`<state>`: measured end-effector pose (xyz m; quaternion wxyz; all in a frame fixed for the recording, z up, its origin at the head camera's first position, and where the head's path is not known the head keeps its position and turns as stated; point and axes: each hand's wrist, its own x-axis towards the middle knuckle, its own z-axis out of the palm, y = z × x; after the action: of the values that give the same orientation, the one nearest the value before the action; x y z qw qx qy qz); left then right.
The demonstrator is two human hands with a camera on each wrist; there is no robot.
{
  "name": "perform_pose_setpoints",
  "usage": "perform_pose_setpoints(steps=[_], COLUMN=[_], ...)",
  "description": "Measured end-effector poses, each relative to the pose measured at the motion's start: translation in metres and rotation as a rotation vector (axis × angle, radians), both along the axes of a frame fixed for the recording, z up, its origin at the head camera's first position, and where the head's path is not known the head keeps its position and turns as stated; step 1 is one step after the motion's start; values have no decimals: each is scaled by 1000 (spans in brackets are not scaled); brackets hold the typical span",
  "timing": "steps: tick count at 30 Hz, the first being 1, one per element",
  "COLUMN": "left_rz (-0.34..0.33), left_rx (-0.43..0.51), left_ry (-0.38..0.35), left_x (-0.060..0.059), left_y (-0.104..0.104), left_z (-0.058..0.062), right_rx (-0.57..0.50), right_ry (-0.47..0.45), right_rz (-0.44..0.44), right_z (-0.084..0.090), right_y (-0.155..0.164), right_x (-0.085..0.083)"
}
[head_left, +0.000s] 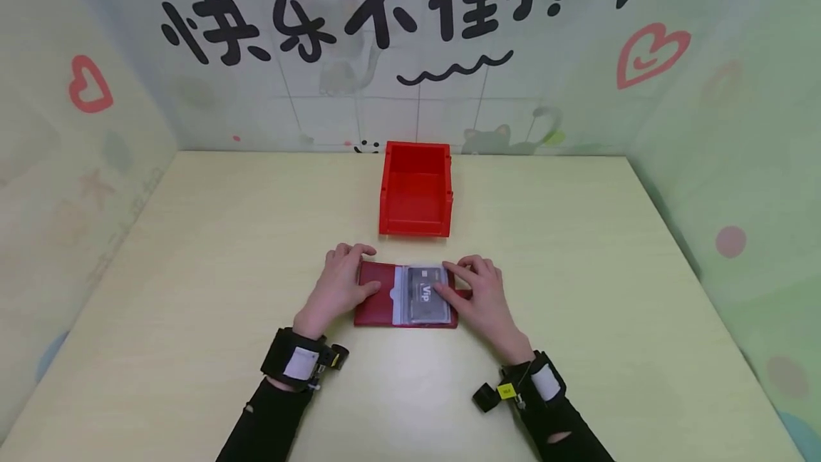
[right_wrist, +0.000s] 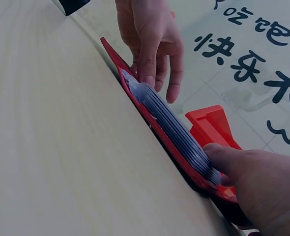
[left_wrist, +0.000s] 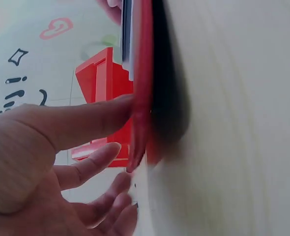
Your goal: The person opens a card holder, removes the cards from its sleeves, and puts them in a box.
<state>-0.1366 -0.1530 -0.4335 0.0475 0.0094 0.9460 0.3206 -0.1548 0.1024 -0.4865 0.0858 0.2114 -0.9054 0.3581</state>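
Observation:
A red card holder [head_left: 373,314] lies opened flat on the table, its stack of clear sleeves on the right half. Through the top sleeve shows a grey card [head_left: 420,314] marked "Vip". My left hand [head_left: 338,282] rests its straight thumb on the bare left cover; its other fingers spread loosely past the far edge, as the left wrist view shows. With thumb and forefinger, my right hand [head_left: 486,299] pinches the right edge of the sleeve stack [right_wrist: 177,130]. How many sleeves it grips is hidden.
Behind the card holder, close to the back wall, stands a red plastic bin [head_left: 415,225]. The pale wooden table [head_left: 212,248] is enclosed by printed panels at the back and both sides.

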Motion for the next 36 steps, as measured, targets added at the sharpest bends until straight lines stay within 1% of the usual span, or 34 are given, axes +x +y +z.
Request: perform_pose_setpoints(steps=[2,4,7,10,12,14,16,20,26,31,36], left_rz=[-5,-33,-103,-131,-122,-99,-81,-77,-64,-45,-23], left_rx=[-42,-36,48,146,190,213,222,201,168,177,190], left_ry=[43,64,42,9,-10,-20,-34,-46,-74,-114,-140], left_x=[2,4,6,7,7,7,7,5,4,3,2], left_y=[7,14,23,30,33,34,35,37,39,40,40], left_z=[2,4,3,1,-1,-2,-2,-5,-9,-8,-5], right_rx=[-3,-8,-7,12,39,70,100,126,113,94,102], right_ry=[5,13,29,48,56,57,56,58,33,-9,-17], right_rz=[2,6,14,20,20,18,13,6,22,37,29], right_z=[1,1,2,3,4,5,5,5,5,5,5], right_y=[0,-1,-1,-1,-2,-2,-1,0,1,1,0], right_x=[0,-1,0,1,1,1,1,2,2,2,1])
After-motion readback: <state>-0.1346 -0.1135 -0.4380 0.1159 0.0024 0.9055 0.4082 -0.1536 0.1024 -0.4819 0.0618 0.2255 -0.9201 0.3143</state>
